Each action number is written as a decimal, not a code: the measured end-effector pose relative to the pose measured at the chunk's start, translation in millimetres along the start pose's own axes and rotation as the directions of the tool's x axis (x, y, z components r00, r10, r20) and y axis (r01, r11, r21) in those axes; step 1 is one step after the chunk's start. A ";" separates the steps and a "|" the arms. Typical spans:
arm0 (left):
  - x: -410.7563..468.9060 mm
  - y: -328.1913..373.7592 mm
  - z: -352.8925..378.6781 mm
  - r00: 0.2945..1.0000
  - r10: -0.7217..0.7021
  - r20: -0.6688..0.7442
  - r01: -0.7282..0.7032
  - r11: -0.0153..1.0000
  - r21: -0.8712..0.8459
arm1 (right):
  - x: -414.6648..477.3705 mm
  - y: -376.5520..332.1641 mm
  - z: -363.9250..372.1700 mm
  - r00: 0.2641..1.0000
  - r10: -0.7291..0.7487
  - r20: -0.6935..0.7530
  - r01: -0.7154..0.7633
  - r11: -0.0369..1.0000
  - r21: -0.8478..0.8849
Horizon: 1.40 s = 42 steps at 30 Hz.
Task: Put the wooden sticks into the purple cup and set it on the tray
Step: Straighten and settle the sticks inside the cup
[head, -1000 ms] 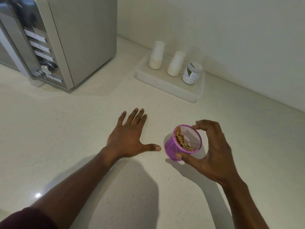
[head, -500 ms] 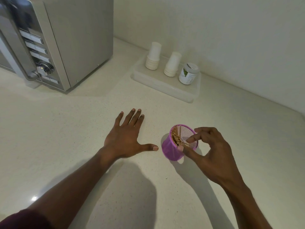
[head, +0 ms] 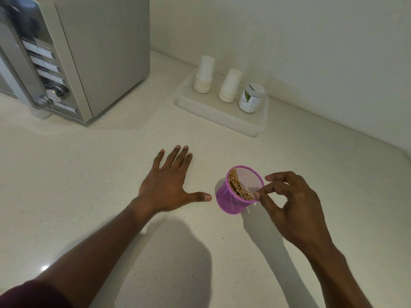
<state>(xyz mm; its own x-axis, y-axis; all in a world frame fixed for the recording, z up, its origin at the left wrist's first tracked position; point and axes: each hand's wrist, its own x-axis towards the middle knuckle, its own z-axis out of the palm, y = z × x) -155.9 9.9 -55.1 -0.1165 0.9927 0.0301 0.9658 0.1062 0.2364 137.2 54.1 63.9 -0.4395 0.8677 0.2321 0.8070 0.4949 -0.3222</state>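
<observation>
Sticks in the purple cup, cup not yet on the tray

The purple cup (head: 239, 192) stood on the surface (head: 111, 174), well short of the tray (head: 222, 112), with the wooden sticks (head: 236, 185) leaning against its left inner wall. My right hand (head: 291, 203) had a narrow grip, thumb and forefinger pinched at the cup's near rim. My left hand (head: 166, 183) lay flat and spread beside it, holding nothing.

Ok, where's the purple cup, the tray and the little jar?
purple cup (head: 229, 201), head view, on its mesh side.
tray (head: 224, 117), head view, on its front rim.
jar (head: 250, 101), head view, on its label.
</observation>
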 end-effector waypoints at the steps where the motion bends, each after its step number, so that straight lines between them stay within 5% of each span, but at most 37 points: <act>1: -0.1 0.1 0.0 1.000 0.000 -0.001 0.000 1.000 -0.001 | 1.0 -0.2 1.1 1.000 -0.006 -0.005 0.006 1.000 -0.030; 11: -0.3 0.1 -1.0 1.000 0.003 0.005 -0.003 1.000 0.013 | 6.3 -3.5 1.3 0.992 -0.128 0.012 0.127 0.956 -0.264; 22: 0.0 -0.3 0.5 1.000 0.002 -0.006 -0.002 1.000 -0.005 | 37.8 -28.8 -8.2 0.983 0.036 0.182 0.050 0.895 -0.442; 30: 0.8 -1.6 0.5 1.000 0.003 -0.009 -0.004 1.000 -0.016 | 33.5 -51.7 -35.6 0.981 0.004 0.192 0.115 0.790 -0.602; 42: 0.0 -0.1 -1.4 1.000 0.007 -0.007 -0.007 1.000 -0.004 | 28.2 -53.2 -68.5 0.968 -0.002 0.251 0.151 0.804 -0.575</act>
<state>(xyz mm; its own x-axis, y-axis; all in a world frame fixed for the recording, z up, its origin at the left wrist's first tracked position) -156.3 9.8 -53.8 -0.1113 0.9930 0.0391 0.9656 0.0988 0.2405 108.9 49.0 150.4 -0.5259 0.8505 -0.0050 0.8095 0.5023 0.3040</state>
